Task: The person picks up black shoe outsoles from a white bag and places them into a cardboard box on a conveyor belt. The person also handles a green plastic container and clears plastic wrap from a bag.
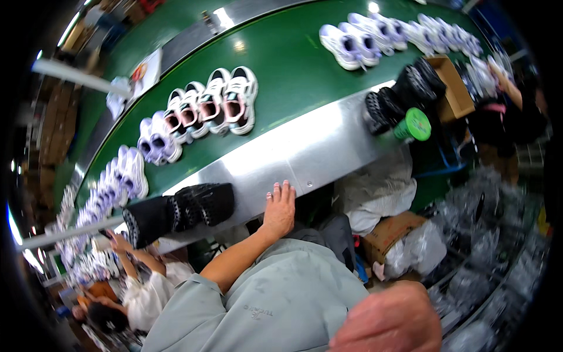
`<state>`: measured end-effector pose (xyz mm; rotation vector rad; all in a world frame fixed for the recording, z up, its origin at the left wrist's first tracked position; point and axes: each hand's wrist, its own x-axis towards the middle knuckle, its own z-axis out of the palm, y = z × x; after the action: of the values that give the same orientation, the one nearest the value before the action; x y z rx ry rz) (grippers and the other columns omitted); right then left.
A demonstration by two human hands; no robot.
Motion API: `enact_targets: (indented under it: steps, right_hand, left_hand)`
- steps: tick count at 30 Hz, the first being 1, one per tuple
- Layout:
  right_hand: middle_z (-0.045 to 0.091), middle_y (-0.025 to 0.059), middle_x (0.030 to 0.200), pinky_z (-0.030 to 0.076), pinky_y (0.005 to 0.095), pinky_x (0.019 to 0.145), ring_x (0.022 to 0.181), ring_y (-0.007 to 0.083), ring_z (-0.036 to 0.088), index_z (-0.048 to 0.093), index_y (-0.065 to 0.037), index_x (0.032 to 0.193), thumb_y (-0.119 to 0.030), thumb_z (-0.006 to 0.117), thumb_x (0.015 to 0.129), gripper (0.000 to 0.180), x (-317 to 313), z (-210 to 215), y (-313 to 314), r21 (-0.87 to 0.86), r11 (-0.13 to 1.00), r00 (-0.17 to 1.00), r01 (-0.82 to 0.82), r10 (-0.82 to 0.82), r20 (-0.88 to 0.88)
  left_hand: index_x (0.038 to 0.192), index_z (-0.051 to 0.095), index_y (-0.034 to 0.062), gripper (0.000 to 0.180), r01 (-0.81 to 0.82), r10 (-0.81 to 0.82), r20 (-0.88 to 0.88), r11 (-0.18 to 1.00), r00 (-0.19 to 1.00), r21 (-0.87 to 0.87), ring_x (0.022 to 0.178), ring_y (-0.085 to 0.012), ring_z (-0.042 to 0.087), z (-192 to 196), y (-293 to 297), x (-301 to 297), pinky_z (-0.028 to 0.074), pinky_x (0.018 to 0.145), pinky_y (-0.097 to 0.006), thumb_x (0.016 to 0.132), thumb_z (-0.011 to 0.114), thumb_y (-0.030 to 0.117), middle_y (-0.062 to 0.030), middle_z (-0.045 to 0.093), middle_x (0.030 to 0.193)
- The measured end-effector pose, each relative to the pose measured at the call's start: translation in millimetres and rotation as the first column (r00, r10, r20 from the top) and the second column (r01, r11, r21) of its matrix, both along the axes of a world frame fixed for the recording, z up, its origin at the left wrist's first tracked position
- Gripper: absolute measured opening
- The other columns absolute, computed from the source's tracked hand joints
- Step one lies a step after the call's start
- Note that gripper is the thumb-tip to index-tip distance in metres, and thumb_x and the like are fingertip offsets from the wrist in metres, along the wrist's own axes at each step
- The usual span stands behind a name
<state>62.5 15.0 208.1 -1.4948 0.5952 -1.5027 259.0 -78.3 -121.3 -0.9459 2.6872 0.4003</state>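
L hand point(279, 210) lies flat, fingers spread, on steel counter point(305, 154) edge w/ nothing held, black shoes point(179, 211) just beside, white sneakers point(211, 105) on green belt point(287, 70) beyond; R hand point(390, 320) blurred, grip can't tell.

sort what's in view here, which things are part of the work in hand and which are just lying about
In hand: left hand resting on the metal ledge; black shoes beside it; white shoes on the green belt.
Lying about: green cup; cardboard box; plastic bags.
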Motion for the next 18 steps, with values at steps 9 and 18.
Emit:
enact_targets:
  steps: [9,18]
  right_hand:
    - [0.073,0.0125,0.1,0.055,0.0339,0.07,0.08,0.0266,0.071,0.067,0.001,0.115,-0.02,0.075,0.083,0.039,-2,-37,-41,0.003,0.933,0.841,-0.359,0.325,-0.432]
    - [0.064,0.0132,0.115,0.052,0.0308,0.081,0.097,0.0208,0.064,0.058,-0.001,0.129,-0.009,0.074,0.08,0.052,-26,-181,-44,0.663,0.748,0.736,0.04,0.427,-0.525]
  left_hand:
    - [0.135,0.049,-0.0018,0.058,-0.282,0.288,-0.21,0.958,0.934,0.06,0.137,-0.0415,0.039,-18,30,17,0.04,0.11,-0.048,0.084,0.069,0.016,-0.0231,0.043,0.146]
    - [0.11,0.065,-0.0005,0.037,-0.888,0.905,-0.421,0.242,0.061,0.391,0.088,-0.0301,0.069,-24,113,96,0.056,0.082,-0.04,0.081,0.076,0.02,-0.0191,0.068,0.101]
